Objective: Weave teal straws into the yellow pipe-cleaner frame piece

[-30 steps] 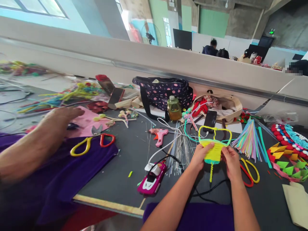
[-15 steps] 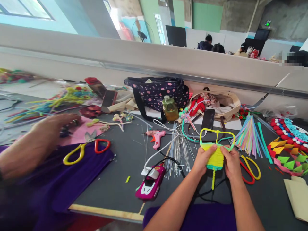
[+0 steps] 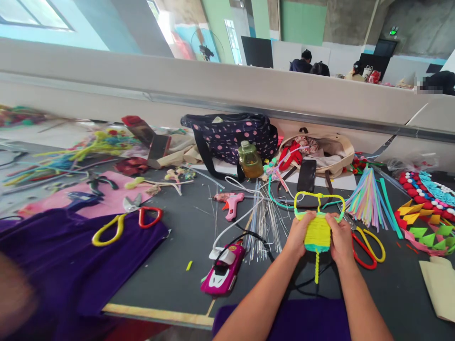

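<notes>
Both of my hands hold a yellow and turquoise pipe-cleaner craft piece (image 3: 317,232) above the dark tabletop. My left hand (image 3: 298,234) grips its left edge, thumb on top, and my right hand (image 3: 341,237) pinches the right edge the same way. Above the thumbs stand two wire-like loops in yellow and mint. A twisted yellow stem points down from the turquoise lower edge. Just right of my right hand lie scissors (image 3: 369,246) with red and yellow handles. A fan of pastel pipe cleaners (image 3: 368,199) is beyond them.
A pink glue gun (image 3: 232,204), a purple toy-car-shaped device (image 3: 223,272) and thin metal wires (image 3: 268,227) lie left of my hands. Behind stand a bottle (image 3: 250,161), a dotted bag (image 3: 234,135) and a phone (image 3: 306,176). Other scissors (image 3: 142,215) rest on purple cloth (image 3: 106,255); a co-worker's blurred arm (image 3: 14,293) is far left.
The co-worker's arm at the left has drawn back toward the lower left corner, uncovering pliers and a dark blue tool on the pink sheet. My hands keep their hold, the piece tilted slightly differently.
</notes>
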`<state>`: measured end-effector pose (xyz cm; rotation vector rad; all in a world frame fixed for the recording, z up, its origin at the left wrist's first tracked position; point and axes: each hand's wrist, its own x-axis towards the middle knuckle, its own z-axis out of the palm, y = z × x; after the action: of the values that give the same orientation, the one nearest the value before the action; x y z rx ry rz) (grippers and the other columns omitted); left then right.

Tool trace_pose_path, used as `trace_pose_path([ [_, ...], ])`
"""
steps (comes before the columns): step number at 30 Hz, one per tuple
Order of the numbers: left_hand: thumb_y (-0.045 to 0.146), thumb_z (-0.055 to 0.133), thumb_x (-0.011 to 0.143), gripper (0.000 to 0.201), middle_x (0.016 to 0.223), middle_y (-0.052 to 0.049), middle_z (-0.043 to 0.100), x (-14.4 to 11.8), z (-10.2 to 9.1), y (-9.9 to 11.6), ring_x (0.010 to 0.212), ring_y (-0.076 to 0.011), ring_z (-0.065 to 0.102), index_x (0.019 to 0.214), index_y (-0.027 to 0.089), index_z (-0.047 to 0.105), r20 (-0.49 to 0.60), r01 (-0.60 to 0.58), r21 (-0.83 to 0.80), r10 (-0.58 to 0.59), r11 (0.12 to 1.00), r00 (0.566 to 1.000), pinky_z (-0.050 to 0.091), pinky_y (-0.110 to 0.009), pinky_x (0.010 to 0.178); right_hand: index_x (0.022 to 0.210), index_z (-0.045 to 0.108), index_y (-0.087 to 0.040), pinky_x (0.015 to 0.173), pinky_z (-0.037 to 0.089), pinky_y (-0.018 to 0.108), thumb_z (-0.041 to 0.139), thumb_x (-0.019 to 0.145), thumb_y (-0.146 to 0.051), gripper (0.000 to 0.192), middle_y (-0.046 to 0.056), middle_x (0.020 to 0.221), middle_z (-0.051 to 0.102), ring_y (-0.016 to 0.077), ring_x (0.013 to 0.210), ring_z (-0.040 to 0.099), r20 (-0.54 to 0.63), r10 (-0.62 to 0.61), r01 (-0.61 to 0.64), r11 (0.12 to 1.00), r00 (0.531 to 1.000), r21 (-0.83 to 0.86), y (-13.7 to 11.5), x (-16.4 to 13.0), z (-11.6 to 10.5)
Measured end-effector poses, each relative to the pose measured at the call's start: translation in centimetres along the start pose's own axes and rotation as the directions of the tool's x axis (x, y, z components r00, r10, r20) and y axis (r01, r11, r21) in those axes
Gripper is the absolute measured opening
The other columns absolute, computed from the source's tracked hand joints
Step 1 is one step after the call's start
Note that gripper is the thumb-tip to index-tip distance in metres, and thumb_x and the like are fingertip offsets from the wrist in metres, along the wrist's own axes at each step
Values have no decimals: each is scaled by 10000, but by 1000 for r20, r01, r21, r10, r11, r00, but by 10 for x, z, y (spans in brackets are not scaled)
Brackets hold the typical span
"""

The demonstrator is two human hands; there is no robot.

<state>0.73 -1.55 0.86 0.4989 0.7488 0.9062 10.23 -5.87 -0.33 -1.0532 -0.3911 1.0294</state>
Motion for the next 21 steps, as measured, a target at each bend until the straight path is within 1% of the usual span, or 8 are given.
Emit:
trace_pose_path([
  [3,250,737,625,232,675,-62,692,6,-3,1,593,-180,653,796,112,663,33,82,-38,-81,996,996,508,-275,607,713,607,-198,577,469,271,787,635,-414,292,-25,647,643,158,587,610,12,15,-15,1000,1000,1,0,1,0],
  [4,242,742,617,244,689,-76,700,7,-4,2,606,-188,659,803,103,668,32,93,-45,-91,995,995,513,-284,624,724,610,-201,582,471,273,784,638,-418,292,-23,654,648,163,602,616,22,16,-16,1000,1000,-6,0,2,0],
  [7,220,755,594,241,694,-91,709,9,-6,2,623,-198,668,786,96,675,0,78,-54,-78,995,997,523,-301,661,755,621,-206,591,474,275,778,648,-416,283,-20,659,653,171,624,624,67,26,-23,999,997,-47,1,2,-1],
  [9,210,754,585,228,685,-86,710,9,-6,2,627,-199,670,768,97,679,-10,50,-44,-51,998,999,526,-304,669,728,616,-204,590,474,275,785,641,-402,275,-27,638,643,165,609,618,77,13,-7,998,997,-70,3,2,-2],
  [13,210,743,577,205,675,-79,709,7,-6,1,621,-201,669,737,100,679,1,24,-22,-24,999,1000,528,-304,659,690,596,-199,582,471,273,799,613,-406,300,-29,617,635,164,594,613,37,-24,26,997,999,-74,5,3,-3],
  [17,220,744,607,214,700,-82,718,7,-6,3,638,-203,678,773,104,678,17,43,-52,-42,998,999,531,-305,676,771,614,-190,547,454,261,780,629,-456,345,-4,668,658,170,610,615,32,6,-3,997,999,-83,6,5,-2],
  [19,234,750,629,219,715,-87,721,9,-7,3,635,-201,680,787,104,673,18,64,-57,-63,996,998,534,-305,680,818,617,-188,518,437,250,756,649,-494,376,-4,675,651,157,585,596,8,-9,10,996,1000,-84,6,6,-3],
  [21,246,749,647,230,726,-93,723,10,-7,4,633,-203,683,808,103,671,17,101,-67,-100,993,995,536,-306,678,855,624,-186,479,410,234,717,678,-531,399,-18,638,620,134,536,555,-30,-30,26,993,999,-114,5,9,-5],
])
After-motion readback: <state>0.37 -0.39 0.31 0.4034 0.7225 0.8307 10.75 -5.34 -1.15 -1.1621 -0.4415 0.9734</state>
